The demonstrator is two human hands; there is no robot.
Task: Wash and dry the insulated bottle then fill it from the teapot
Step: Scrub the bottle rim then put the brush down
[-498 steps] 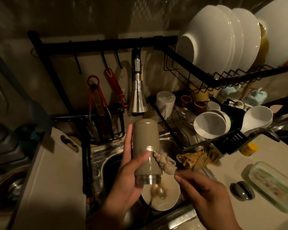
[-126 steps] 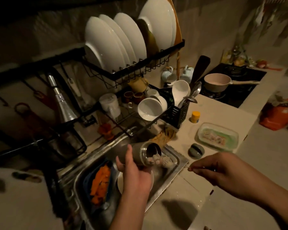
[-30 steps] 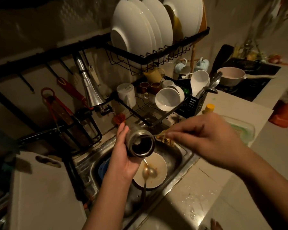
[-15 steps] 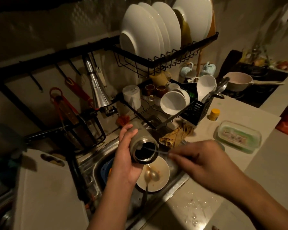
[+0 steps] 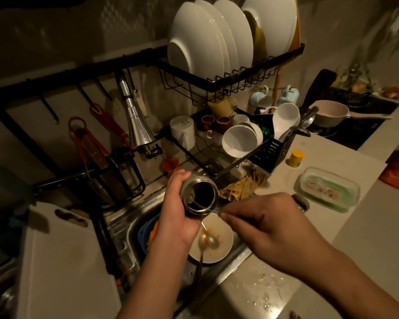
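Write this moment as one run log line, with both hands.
phase: interior cleaning | left hand: grips insulated bottle over sink | right hand: pinches thin rod inside bottle mouth

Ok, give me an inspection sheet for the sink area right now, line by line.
Surface: countertop, water drops near the sink edge.
Job's things: insulated bottle, tilted over the sink, mouth open towards the camera; thin rod reaching into it.
Clutter: dirty plate with spoon in the sink; yellow cloth; food container.
Hands: left hand grips the bottle; right hand pinches the rod.
Cables: nothing seen.
Surroundings: plate rack with white plates, faucet, pan on the stove.
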